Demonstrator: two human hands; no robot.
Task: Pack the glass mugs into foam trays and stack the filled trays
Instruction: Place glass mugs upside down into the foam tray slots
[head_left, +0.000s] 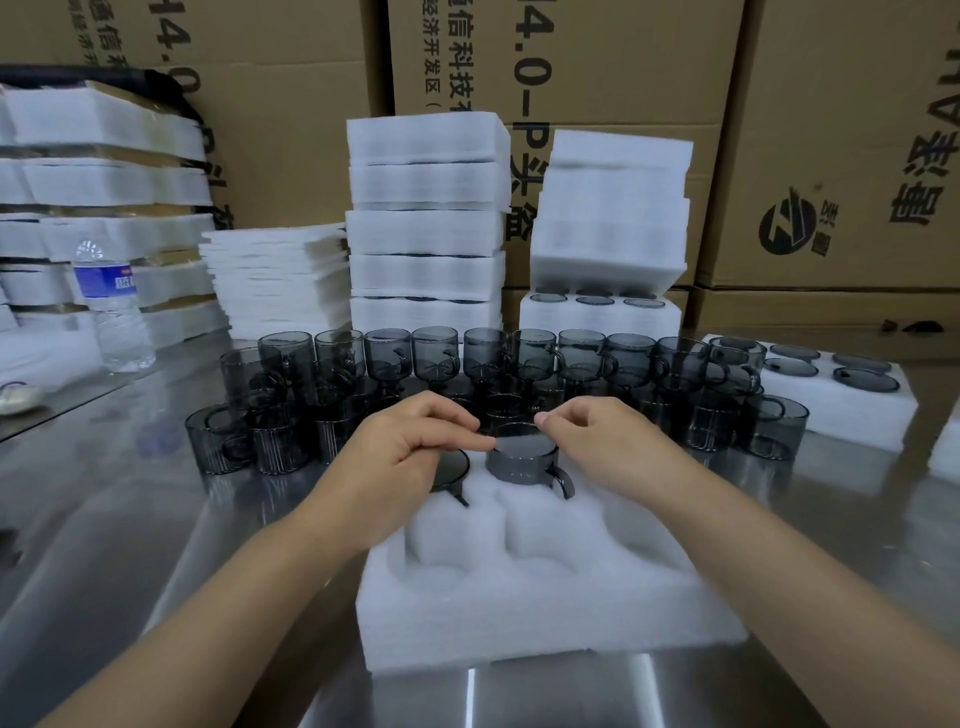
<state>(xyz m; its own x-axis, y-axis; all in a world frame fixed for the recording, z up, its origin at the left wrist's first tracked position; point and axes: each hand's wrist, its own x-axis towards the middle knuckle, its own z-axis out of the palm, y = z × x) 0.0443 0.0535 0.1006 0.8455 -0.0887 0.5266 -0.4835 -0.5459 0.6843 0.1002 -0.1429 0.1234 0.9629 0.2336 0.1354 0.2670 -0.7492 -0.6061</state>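
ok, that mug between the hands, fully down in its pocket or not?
Not seated. The mug stands proud of the foam tray, with its wall and handle showing above the foam; the neighbouring mug sits nearly flush.

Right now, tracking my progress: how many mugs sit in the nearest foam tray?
2: left mug in the far-left pocket, middle mug beside it; the right hand may hide another.

Steel table (156, 545): foam trays (545, 613), loose glass mugs (436, 353), water bottle (111, 306).

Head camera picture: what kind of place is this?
Probably a warehouse packing area: big brown cardboard cartons stacked behind, piles of white foam trays, and rows of smoky grey glass mugs on a shiny metal table.
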